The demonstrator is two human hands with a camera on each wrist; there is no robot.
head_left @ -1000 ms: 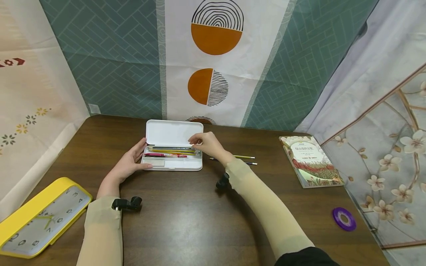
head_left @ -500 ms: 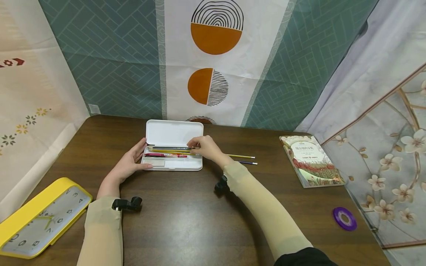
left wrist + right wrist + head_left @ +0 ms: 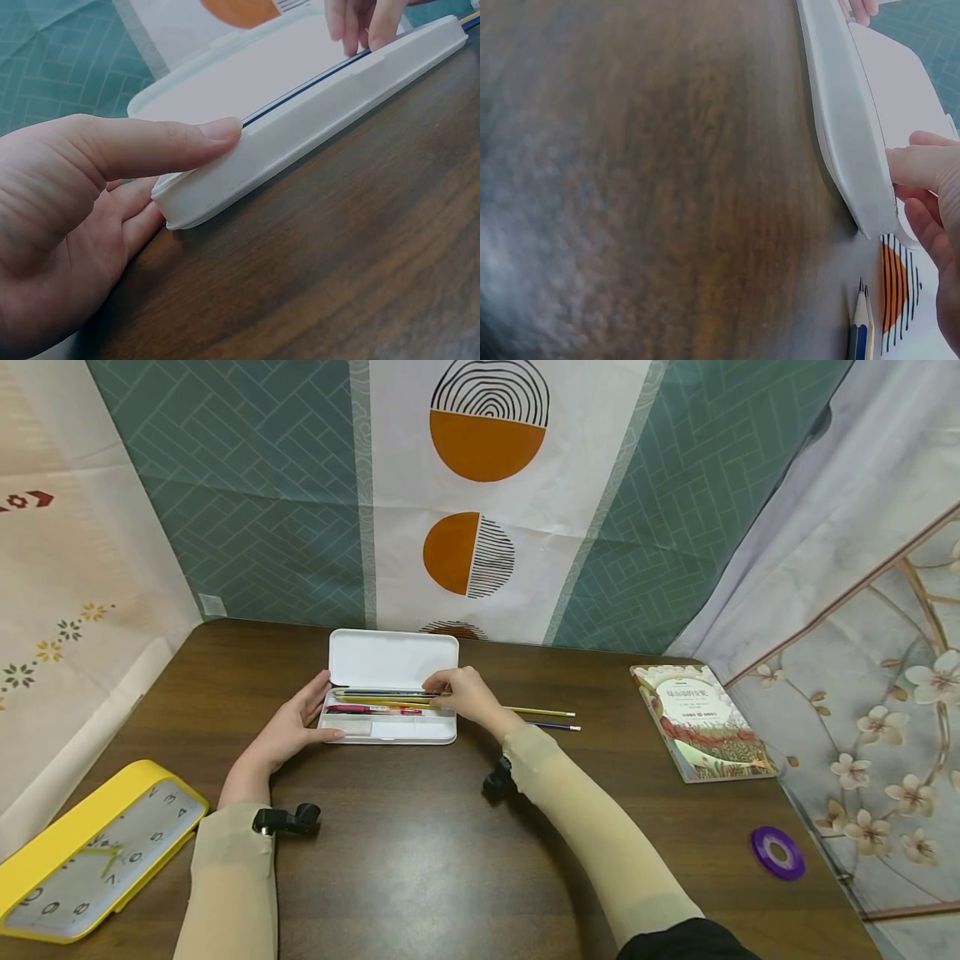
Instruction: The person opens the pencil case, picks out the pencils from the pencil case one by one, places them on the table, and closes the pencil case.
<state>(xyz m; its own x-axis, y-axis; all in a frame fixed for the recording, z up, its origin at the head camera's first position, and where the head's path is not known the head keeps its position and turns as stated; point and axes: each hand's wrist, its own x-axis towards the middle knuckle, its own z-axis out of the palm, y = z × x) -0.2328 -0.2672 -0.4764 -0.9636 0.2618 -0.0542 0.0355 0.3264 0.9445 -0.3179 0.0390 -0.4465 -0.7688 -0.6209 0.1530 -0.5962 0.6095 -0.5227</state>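
A white pencil case (image 3: 408,731) lies with its lid up on the table, holding several pencils (image 3: 390,699), a red pen (image 3: 372,710) and a pale block (image 3: 347,725). My left hand (image 3: 288,731) grips the case's left end, thumb on the front rim and fingers behind the end, as the left wrist view (image 3: 82,195) also shows. My right hand (image 3: 468,693) reaches into the right half, fingertips bent down and pinching at a pencil; the exact contact is partly hidden. Right of the case lie a yellow pencil (image 3: 543,712) and a blue pencil (image 3: 558,726), their tips behind my right hand.
A yellow clock (image 3: 105,852) lies at the left side of the wooden table (image 3: 405,860). On the right are a book (image 3: 701,722) and a purple tape roll (image 3: 777,853). A patterned curtain (image 3: 607,510) hangs behind the table.
My right hand has dropped lower into the case and shifted slightly left, its fingertips now down at the pencils. My left hand holds the case in the same place.
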